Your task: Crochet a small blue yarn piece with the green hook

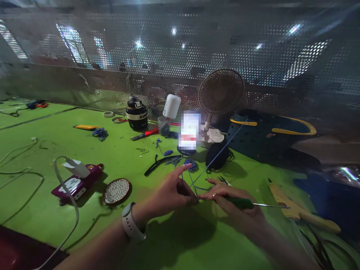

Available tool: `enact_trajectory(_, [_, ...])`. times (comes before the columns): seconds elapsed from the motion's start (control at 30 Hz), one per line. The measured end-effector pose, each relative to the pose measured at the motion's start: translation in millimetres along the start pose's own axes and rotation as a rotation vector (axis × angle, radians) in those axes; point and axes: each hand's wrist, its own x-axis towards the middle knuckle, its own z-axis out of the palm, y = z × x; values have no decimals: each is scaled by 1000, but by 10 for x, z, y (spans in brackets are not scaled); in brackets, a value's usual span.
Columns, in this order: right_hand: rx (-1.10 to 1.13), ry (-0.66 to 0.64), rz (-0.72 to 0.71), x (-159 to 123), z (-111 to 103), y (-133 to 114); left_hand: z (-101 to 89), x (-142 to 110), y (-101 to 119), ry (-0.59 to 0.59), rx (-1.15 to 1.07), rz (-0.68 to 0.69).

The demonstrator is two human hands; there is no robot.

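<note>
Blue yarn (216, 154) runs from the dark blue basket down to my two hands, which meet over the green tabletop. My left hand (171, 191), with a pale watch on the wrist, pinches the yarn low down while its index finger holds a strand raised. In my right hand (227, 195) lies a crochet hook (242, 203) with a green handle; its metal shaft sticks out to the right behind the hand. The hook's tip meets the yarn at the left fingertips, where any worked stitches are too small to make out. A blue crocheted piece (191, 165) lies just beyond.
A lit phone (189, 131), a fan (221, 93) and the dark blue basket (253, 138) stand behind my hands. A dark yarn ball (217, 156) sits before the basket. To the left are a purple power bank (80, 183) with a cable and a round studded object (117, 190).
</note>
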Motion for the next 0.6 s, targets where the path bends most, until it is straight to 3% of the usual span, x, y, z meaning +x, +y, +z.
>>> enact_trajectory(0.23, [38, 24, 57, 4, -47, -222, -1, -3, 10, -5, -39, 14])
enact_trajectory(0.43, [45, 20, -43, 27, -62, -232, 6, -15, 38, -16, -54, 6])
enact_trajectory(0.6, [40, 33, -17, 20, -65, -225, 15, -31, 58, -19, -42, 14])
